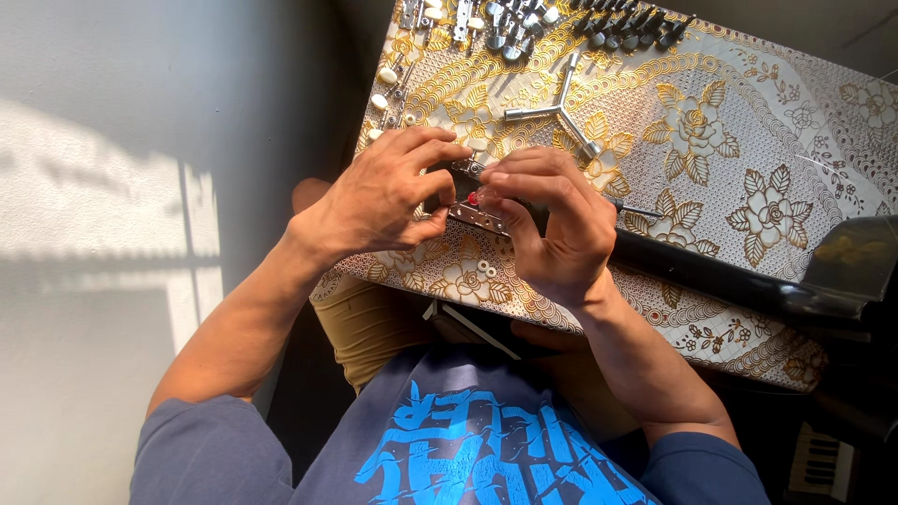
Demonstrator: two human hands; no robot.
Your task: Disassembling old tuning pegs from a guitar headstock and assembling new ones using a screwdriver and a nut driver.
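No packages, labels, signs or screens in view. Nearest to print: blue lettering-style graphic on grey shirt (477, 449), bottom centre of frame, seen upside down, partly cut by lower edge.

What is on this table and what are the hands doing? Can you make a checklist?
Surface: table under a gold floral cloth.
Job's things: small metal part with a red spot, held between both hands.
Clutter: three-armed wrench, rows of metal pegs, two small washers, black instrument neck.
Grippers: left hand and right hand, fingers pinching the part.
Cables: nothing seen.
Surroundings: pale sunlit floor.
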